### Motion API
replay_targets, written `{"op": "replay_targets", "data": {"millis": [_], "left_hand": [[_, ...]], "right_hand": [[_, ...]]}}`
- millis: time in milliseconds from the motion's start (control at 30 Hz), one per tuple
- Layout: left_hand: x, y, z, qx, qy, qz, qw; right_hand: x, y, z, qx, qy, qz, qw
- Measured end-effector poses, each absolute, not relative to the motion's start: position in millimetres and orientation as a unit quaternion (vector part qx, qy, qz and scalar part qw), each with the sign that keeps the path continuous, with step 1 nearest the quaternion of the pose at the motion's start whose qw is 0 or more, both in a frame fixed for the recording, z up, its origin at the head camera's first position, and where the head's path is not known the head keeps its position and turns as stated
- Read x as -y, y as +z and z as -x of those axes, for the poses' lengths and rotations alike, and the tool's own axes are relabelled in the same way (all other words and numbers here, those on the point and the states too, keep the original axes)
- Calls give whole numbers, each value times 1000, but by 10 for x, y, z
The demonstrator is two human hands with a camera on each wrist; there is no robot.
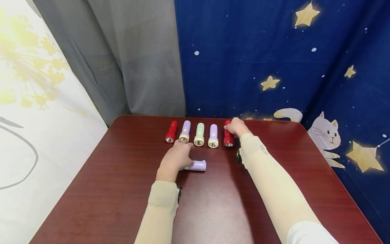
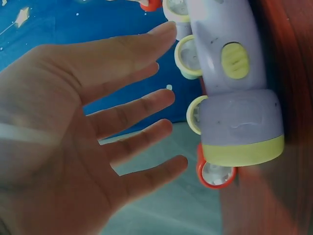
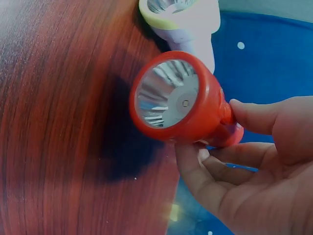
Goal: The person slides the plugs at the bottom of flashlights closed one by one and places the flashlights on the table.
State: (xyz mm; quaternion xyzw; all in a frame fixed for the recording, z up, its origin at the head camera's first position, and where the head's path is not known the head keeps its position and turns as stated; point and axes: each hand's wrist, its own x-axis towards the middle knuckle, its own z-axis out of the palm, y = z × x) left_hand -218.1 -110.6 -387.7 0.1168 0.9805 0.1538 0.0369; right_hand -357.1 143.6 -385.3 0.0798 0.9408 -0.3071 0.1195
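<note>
My right hand (image 1: 238, 127) holds a red flashlight (image 1: 228, 138) at the right end of a row, thumb on one side and fingers on the other in the right wrist view. Its lens (image 3: 166, 95) faces me. My left hand (image 1: 176, 157) hovers at a purple flashlight (image 1: 198, 165) lying sideways in front of the row. In the left wrist view its fingers are spread and apart from that flashlight's purple body (image 2: 239, 110). In the head view the hand hides the lamp end.
Along the table's back edge lie another red flashlight (image 1: 172, 131), a purple one (image 1: 186, 127), a pale green one (image 1: 199, 131) and a second purple one (image 1: 213, 131), lenses toward me. Behind the brown table (image 1: 115, 189) hang a grey curtain (image 1: 146, 61) and a starry blue curtain (image 1: 237, 61).
</note>
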Motion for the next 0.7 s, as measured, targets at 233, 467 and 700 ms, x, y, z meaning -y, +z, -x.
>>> {"op": "replay_targets", "data": {"millis": [233, 467, 700], "left_hand": [[1109, -3867, 2184, -975, 183, -126, 29], [1110, -3806, 2156, -968, 209, -140, 7], [1090, -3783, 2145, -966, 217, -140, 1]], "right_hand": [[-1394, -3921, 3651, -934, -313, -92, 146], [-1355, -4007, 3671, -930, -321, -102, 146], [-1350, -4092, 3702, -936, -308, -107, 132]]}}
